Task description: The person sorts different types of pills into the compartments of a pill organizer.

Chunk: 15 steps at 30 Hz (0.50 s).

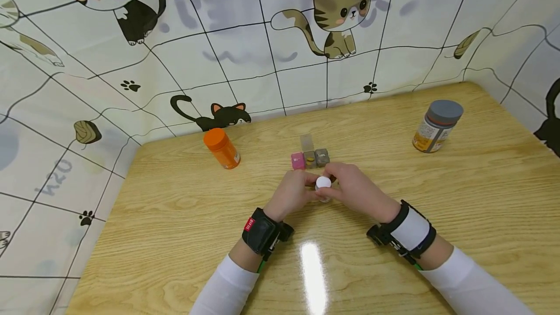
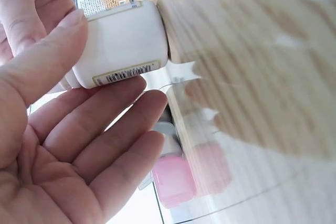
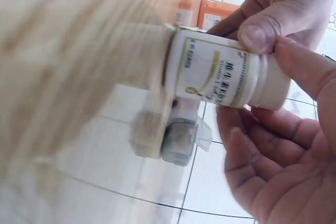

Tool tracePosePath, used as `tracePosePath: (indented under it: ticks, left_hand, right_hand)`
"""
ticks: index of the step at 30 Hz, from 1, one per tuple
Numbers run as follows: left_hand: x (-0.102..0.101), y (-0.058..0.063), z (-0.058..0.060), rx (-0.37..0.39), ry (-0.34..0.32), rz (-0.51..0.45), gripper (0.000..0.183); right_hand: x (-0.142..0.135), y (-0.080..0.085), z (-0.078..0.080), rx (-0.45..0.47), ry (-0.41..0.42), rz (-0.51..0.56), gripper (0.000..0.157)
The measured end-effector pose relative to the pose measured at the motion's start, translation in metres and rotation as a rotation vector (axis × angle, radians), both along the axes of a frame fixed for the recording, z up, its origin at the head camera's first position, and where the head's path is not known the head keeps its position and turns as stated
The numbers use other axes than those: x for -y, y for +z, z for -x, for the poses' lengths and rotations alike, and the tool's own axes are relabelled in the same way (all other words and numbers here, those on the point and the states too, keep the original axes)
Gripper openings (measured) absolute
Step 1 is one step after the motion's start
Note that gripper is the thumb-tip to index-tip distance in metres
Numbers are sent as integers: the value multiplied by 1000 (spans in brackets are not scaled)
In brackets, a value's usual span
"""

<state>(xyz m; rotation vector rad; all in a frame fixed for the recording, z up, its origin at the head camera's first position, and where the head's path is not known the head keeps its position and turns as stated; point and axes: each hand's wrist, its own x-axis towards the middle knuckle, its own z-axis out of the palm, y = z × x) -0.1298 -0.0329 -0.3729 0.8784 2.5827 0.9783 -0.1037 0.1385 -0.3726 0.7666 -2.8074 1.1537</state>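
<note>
A small white vitamin bottle [image 2: 123, 40] stands upright on the table in front of me, a barcode on one side of its label. My left hand [image 1: 289, 191] holds its body between thumb and fingers. On its white cap [image 1: 323, 182], the thumb and fingers of my right hand [image 1: 356, 191] pinch from the sides. Just beyond the hands sit three small pill box cubes: a pink one [image 1: 298, 161], a middle grey one [image 1: 310, 160] and a darker grey one [image 1: 322, 157]. The middle cube's clear lid [image 1: 306, 142] is raised, with something yellow inside.
An orange bottle [image 1: 224, 151] with an orange cap stands at the back left of the wooden table [image 1: 175, 237]. At the back right is a jar [image 1: 437, 126] with a grey lid. Cat-printed sheeting [image 1: 236, 72] borders the table's back and sides.
</note>
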Motion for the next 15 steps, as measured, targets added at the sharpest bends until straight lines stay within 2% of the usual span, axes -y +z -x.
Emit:
tracePosePath:
  ticks: [4,8,12,15]
  left_hand:
    - [-1,2,0,17,9,24,13]
    - [-1,4,-2,15,9,58,19]
    - [0,4,-2,4,17,98,23]
    - [3,5,-1,16,39,120,25]
  right_hand:
    - [-3,1,1,25,56,-42,22]
    - [-3,-2,1,13,85,-79,24]
    - [-5,-1,1,10,63,-110,21]
    - [-15,12,0,51,1,-139,19]
